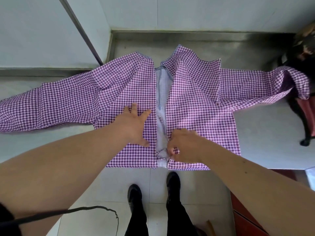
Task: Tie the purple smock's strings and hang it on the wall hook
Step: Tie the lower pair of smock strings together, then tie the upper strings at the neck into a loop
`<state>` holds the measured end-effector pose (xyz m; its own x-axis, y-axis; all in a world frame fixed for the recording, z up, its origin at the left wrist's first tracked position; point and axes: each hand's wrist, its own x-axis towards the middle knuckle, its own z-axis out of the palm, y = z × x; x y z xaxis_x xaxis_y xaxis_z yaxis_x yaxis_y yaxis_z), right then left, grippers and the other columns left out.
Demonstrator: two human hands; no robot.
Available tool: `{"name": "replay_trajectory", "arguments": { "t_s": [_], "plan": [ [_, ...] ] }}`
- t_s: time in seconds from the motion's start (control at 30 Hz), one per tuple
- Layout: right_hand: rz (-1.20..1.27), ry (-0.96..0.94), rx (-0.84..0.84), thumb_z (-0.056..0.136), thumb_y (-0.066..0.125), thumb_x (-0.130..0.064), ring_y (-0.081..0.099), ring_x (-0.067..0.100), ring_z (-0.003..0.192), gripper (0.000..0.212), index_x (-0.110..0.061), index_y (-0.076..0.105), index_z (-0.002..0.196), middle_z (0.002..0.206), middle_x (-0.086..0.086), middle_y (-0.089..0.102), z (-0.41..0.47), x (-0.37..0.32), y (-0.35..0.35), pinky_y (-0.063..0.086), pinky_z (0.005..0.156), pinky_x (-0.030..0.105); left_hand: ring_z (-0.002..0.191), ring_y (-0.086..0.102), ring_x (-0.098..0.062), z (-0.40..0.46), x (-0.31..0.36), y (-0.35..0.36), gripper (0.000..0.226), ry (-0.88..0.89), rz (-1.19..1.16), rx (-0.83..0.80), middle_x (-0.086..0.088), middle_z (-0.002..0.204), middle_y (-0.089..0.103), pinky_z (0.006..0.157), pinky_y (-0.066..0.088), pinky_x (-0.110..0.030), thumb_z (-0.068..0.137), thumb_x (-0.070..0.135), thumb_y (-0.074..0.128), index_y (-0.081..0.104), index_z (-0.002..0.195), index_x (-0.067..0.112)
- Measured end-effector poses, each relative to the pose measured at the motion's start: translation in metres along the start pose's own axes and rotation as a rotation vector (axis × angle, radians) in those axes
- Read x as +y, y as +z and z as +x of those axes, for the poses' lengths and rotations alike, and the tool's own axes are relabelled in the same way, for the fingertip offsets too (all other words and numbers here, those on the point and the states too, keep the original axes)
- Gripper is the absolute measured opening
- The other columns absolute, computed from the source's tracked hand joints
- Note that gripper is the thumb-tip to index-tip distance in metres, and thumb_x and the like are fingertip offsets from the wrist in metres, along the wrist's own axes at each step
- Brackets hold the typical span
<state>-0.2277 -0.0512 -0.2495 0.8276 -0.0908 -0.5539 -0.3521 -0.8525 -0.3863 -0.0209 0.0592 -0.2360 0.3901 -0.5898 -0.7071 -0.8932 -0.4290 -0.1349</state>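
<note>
The purple checked smock [196, 99] lies spread flat on a steel counter [265, 133], back side up, both sleeves stretched out to the sides. A pale inner lining shows in the open gap down its middle. My left hand [134, 126] rests flat with fingers apart on the left panel beside the gap. My right hand [182, 145] is curled at the lower edge of the right panel, its fingers pinching a thin string [162, 151] that loops across the gap. No wall hook is in view.
Steel backsplash [187, 35] and white wall run behind the counter. A dark object with a reddish part [305, 106] stands at the right edge, touching the right sleeve. Below are tiled floor, my black shoes [173, 183], a black cable [95, 208] and a red-brown cabinet [247, 213].
</note>
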Motion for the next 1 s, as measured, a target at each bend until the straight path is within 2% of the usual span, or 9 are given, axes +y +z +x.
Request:
{"name": "replay_trajectory", "arguments": {
  "t_s": [0.07, 0.13, 0.23, 0.3, 0.4, 0.53, 0.83, 0.93, 1.0],
  "plan": [
    [0.058, 0.007, -0.067, 0.091, 0.066, -0.051, 0.049, 0.016, 0.109, 0.017, -0.038, 0.074, 0.097, 0.106, -0.012, 0.052, 0.001, -0.003, -0.006, 0.041, 0.103, 0.047, 0.157, 0.001, -0.048, 0.0, 0.003, -0.004, 0.143, -0.014, 0.003, -0.019, -0.019, 0.171, -0.017, 0.12, 0.028, -0.062, 0.062, 0.089, 0.069, -0.019, 0.161, 0.037],
    [0.462, 0.143, -0.062, 0.09, 0.067, -0.046, 0.061, 0.021, 0.105, 0.02, -0.029, 0.078, 0.093, 0.106, -0.003, 0.066, 0.001, -0.004, -0.018, 0.049, 0.102, 0.046, 0.156, 0.008, -0.048, 0.001, 0.005, -0.008, 0.135, -0.016, 0.008, -0.008, -0.021, 0.172, -0.011, 0.12, 0.032, -0.06, 0.067, 0.089, 0.064, -0.014, 0.163, 0.034],
    [0.807, 0.251, 0.236, 0.09, 0.07, -0.033, 0.062, 0.023, 0.116, 0.016, -0.02, 0.08, 0.085, 0.12, 0.0, 0.066, 0.005, 0.006, -0.029, 0.047, 0.109, 0.049, 0.149, 0.032, -0.043, 0.004, 0.004, -0.014, 0.121, -0.002, 0.028, 0.034, -0.02, 0.169, 0.012, 0.111, 0.044, -0.056, 0.074, 0.086, 0.058, -0.002, 0.164, 0.033],
    [0.556, 0.282, 0.407, 0.091, 0.069, -0.031, 0.047, 0.019, 0.139, 0.016, -0.032, 0.078, 0.105, 0.148, -0.006, 0.051, 0.007, 0.02, -0.035, 0.035, 0.12, 0.049, 0.141, 0.044, -0.038, 0.007, 0.004, -0.02, 0.117, 0.01, 0.06, 0.074, -0.018, 0.163, 0.027, 0.104, 0.051, -0.052, 0.077, 0.084, 0.058, 0.001, 0.164, 0.032],
    [0.221, 0.339, 0.302, 0.087, 0.073, -0.037, 0.016, 0.025, 0.159, 0.077, -0.039, 0.037, 0.156, 0.174, -0.005, 0.009, 0.006, 0.037, -0.039, 0.021, 0.126, 0.057, 0.14, 0.046, -0.036, 0.011, 0.003, -0.025, 0.121, 0.002, 0.072, 0.111, -0.017, 0.161, 0.03, 0.102, 0.051, -0.051, 0.076, 0.084, 0.06, -0.001, 0.165, 0.031],
    [0.007, 0.399, 0.184, 0.084, 0.074, -0.061, 0.003, 0.025, 0.161, 0.119, -0.029, -0.006, 0.166, 0.175, -0.004, -0.013, 0.009, 0.055, -0.034, 0.024, 0.124, 0.056, 0.158, 0.009, -0.042, 0.021, 0.0, -0.028, 0.139, -0.024, 0.069, 0.066, -0.016, 0.174, -0.007, 0.119, 0.032, -0.058, 0.068, 0.088, 0.065, -0.009, 0.166, 0.022],
    [-0.221, 0.473, 0.042, 0.073, 0.075, -0.074, 0.023, 0.037, 0.152, 0.132, -0.028, -0.009, 0.165, 0.171, 0.007, 0.009, 0.021, 0.045, -0.058, 0.053, 0.097, 0.056, 0.157, 0.013, -0.044, 0.034, 0.012, -0.056, 0.161, -0.015, 0.251, -0.017, -0.023, 0.172, -0.011, 0.118, 0.036, -0.055, 0.055, 0.094, 0.068, -0.019, 0.162, 0.012],
    [-0.274, 0.466, 0.027, 0.063, 0.075, -0.082, 0.032, 0.036, 0.144, 0.143, -0.026, -0.008, 0.166, 0.163, 0.006, 0.022, 0.026, 0.049, -0.065, 0.053, 0.095, 0.054, 0.156, 0.022, -0.04, 0.036, 0.022, -0.067, 0.145, 0.038, 0.337, -0.006, -0.02, 0.172, 0.01, 0.11, 0.045, -0.049, 0.067, 0.093, 0.059, 0.0, 0.164, 0.003],
    [-0.298, 0.455, -0.001, 0.061, 0.074, -0.085, 0.032, 0.035, 0.144, 0.147, -0.024, -0.01, 0.165, 0.162, 0.006, 0.022, 0.029, 0.05, -0.07, 0.051, 0.098, 0.053, 0.145, 0.043, -0.033, 0.041, 0.024, -0.073, 0.115, 0.065, 0.278, 0.04, -0.009, 0.159, 0.043, 0.098, 0.051, -0.045, 0.078, 0.089, 0.052, 0.034, 0.159, 0.009]
  ]
}}
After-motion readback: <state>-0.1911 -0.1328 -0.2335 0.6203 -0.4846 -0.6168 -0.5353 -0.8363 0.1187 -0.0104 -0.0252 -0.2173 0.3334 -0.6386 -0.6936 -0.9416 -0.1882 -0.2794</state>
